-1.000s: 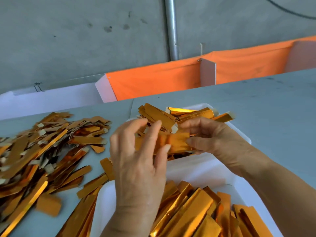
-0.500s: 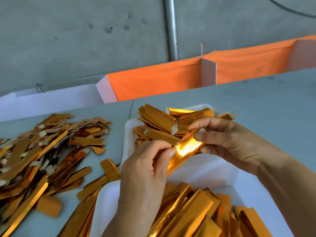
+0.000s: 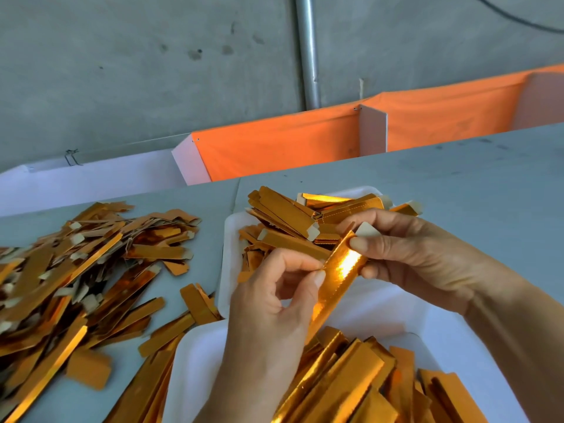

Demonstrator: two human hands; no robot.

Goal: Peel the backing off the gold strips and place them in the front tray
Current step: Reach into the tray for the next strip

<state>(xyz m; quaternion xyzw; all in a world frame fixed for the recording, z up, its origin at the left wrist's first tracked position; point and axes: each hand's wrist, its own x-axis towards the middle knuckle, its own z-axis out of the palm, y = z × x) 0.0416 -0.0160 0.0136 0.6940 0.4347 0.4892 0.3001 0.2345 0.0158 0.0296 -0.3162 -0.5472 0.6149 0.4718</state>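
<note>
**Gold strip held over the trays for peeling**

Gold strip (image 3: 338, 273) is suspended between both hands above the gap between the two white trays, tilted, its upper end toward the far tray. The right hand (image 3: 409, 254) pinches that upper end, next to a pale tab (image 3: 364, 231) that probably marks the backing's free edge. The left hand (image 3: 274, 297) pinches the strip's left edge at mid-length between thumb and forefinger, remaining fingers curled. This two-point hold probably keeps the strip taut so the backing can separate without creasing the foil.

The front tray (image 3: 227, 239), beyond the strip, already carries a stack of strips (image 3: 283, 215) with pale tabs. The near tray (image 3: 189, 361), below the strip, holds a dense layer of strips (image 3: 351, 377). To the left of the strip, a loose heap (image 3: 76, 270) of gold pieces covers the counter (image 3: 457, 184). The stack in the front tray leaves free space mainly at its near end.
</note>
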